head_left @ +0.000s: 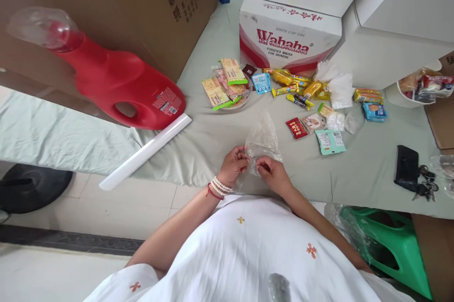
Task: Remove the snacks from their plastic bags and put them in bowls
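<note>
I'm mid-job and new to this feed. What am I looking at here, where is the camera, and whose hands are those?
There is no machine here: a person works with two bare hands. The single picture comes from a camera worn on the person's head, looking forward and down, so the white garment at the bottom is the person's own. The left hand, with bead bracelets at the wrist, and the right hand both pinch a clear plastic bag just above the pale green cloth covering the surface. Beyond it lie many small snack packets. A red detergent jug lies on its side at the left, a Wahaha water carton stands behind, and a black wallet with keys lies at the right.
</note>
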A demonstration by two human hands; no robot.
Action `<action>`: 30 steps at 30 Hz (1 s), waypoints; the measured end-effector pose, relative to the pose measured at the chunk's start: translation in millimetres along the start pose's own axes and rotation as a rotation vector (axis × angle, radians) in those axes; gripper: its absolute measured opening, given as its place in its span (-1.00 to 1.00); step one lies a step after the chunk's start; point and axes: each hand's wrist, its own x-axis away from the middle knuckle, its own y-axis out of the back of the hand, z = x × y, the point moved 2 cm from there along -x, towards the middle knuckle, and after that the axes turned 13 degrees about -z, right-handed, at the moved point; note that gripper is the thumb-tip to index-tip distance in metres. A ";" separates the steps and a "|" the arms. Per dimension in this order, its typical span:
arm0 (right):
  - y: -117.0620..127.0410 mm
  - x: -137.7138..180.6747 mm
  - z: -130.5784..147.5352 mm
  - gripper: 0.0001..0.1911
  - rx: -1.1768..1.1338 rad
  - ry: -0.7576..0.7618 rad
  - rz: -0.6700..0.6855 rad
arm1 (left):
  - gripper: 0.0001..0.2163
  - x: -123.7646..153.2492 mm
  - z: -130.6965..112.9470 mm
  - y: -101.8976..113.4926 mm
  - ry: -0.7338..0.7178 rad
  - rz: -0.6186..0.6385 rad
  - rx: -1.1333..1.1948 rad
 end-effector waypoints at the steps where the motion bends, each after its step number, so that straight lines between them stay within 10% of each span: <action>1: 0.4 1.4 -0.9 -0.86 -0.010 -0.003 0.022 | -0.51 -0.6 0.6 3.2 -0.023 -0.024 -0.048; 9: 15.9 21.9 8.4 -0.86 0.079 0.126 0.179 | -0.78 -39.5 -32.5 -17.0 -0.516 -0.304 -0.616; 15: 52.8 -29.8 11.1 -0.46 0.091 0.041 -0.466 | -0.69 -32.2 -30.0 -36.5 -0.711 -0.134 -0.598; 24: 51.8 -77.3 -5.9 -0.56 -0.403 -0.189 -0.498 | -0.57 -23.1 -16.0 -8.2 -0.514 -0.340 -0.324; 30: 32.0 -64.2 15.2 -0.45 -0.493 -0.093 -0.282 | -0.54 -13.0 -21.3 -13.5 -0.750 -0.286 -0.503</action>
